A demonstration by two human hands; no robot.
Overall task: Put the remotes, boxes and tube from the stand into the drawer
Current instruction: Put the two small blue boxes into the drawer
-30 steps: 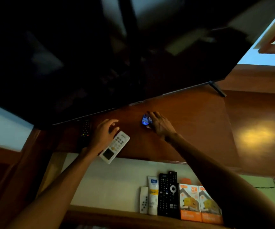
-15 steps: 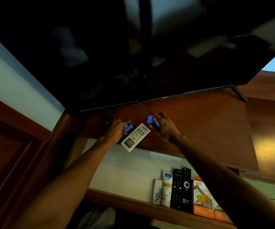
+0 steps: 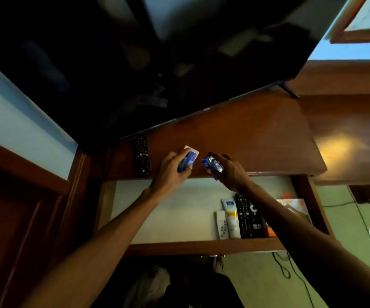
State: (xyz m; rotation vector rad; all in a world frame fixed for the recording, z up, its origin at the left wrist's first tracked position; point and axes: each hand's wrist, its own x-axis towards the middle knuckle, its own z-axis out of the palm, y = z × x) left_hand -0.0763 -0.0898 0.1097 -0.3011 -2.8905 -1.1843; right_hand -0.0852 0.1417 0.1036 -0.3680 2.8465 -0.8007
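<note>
The television (image 3: 135, 63) fills the top of your view, its lower edge hanging low over the wooden stand (image 3: 246, 138); you have little headroom at the back, so work along the stand's front edge. Below it the drawer (image 3: 168, 210) stands pulled out. Its pale floor is bare across the left and middle, plenty of room to set things down, while the right end is already packed: a black remote (image 3: 247, 218), a white tube (image 3: 231, 216), a small white remote (image 3: 221, 225) and orange boxes (image 3: 295, 205), lying side by side against the front wall.

Still on the stand, a dark remote (image 3: 142, 157) lies well left, partly under the screen's edge. It looks rigid and light; take it across the narrow sides near the middle and slide it clear of the screen before lifting.

Your left hand (image 3: 170, 172) is curled over a white remote (image 3: 190, 152) with a small blue box (image 3: 186, 162) pinched on top of it, fingers closed on both. That stacked pair can slip apart, smooth plastic under glossy card, so keep your thumb pressing them together. Your right hand (image 3: 228, 170) grips a blue packet (image 3: 211, 163), fingers wrapped round it just at the stand's front edge; it looks light and thin-walled, likely to crush, so hold it gently.

Both hands sit almost above the drawer's back edge. Bring them towards you and down into the open left part, minding the stand's overhanging lip.
</note>
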